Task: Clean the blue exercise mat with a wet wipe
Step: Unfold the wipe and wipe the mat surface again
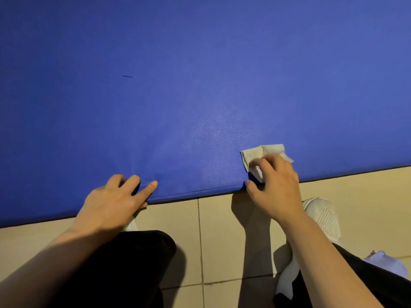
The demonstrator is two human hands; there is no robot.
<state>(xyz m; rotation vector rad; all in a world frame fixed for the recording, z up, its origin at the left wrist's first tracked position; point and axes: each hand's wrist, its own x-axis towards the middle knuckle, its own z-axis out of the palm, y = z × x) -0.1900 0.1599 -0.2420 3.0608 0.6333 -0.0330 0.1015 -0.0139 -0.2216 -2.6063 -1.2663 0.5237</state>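
We crouch on a beige tiled floor with dark grout lines, at the near edge of the mat. Our knees in black trousers fill the bottom of the view. A white mesh shoe sits on the tiles just beside our right forearm, close to the mat's edge, and a sliver of a second white shoe peeks out under our left wrist. A pale cloth-like thing lies at the lower right; we cannot tell what it is. Nothing lies on the mat ahead of the wipe.

The blue exercise mat spreads flat across the whole upper part of the view, its leather-like grain catching a soft sheen near the middle. A thin dark mark shows on it far to the left. Its stitched near edge runs slanted above the tiles.

Our left hand grips that edge, fingers bent on top and the thumb tucked beneath. Our right hand presses the wet wipe onto the mat near the edge, fingers curled over the crumpled, slightly soiled white sheet, thumb at the mat's rim.
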